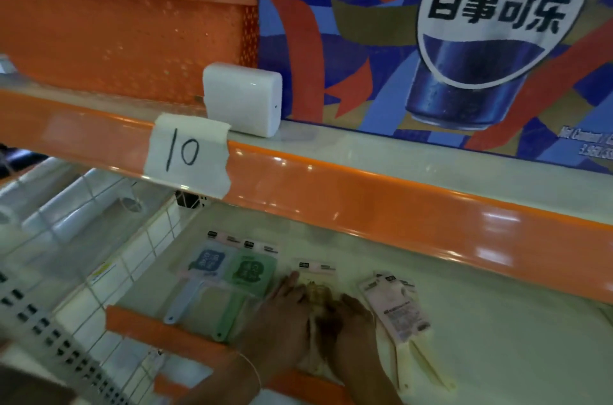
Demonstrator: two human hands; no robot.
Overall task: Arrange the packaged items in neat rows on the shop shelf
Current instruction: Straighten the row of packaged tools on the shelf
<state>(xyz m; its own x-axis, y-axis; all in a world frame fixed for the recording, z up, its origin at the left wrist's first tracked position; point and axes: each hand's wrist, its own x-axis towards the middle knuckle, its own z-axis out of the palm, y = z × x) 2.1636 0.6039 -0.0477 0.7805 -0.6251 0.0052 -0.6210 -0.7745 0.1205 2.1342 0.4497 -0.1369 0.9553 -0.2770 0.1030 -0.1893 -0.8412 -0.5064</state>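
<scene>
On the lower white shelf (497,338) lie several flat packaged items with handles. A blue one (199,275) lies at the left, a green one (245,282) right beside it. A cream one (315,291) lies between my hands; its top label shows above my fingers. My left hand (282,315) rests flat on its left side with fingers straight. My right hand (351,325) lies on its right side. A pink-backed package (398,315) lies tilted to the right, touching my right hand's edge.
An orange shelf edge (398,205) with a paper tag marked 10 (187,154) hangs above the working shelf. A white box (243,99) and a cola poster (464,39) stand on the upper shelf. A white wire divider (99,272) bounds the left side.
</scene>
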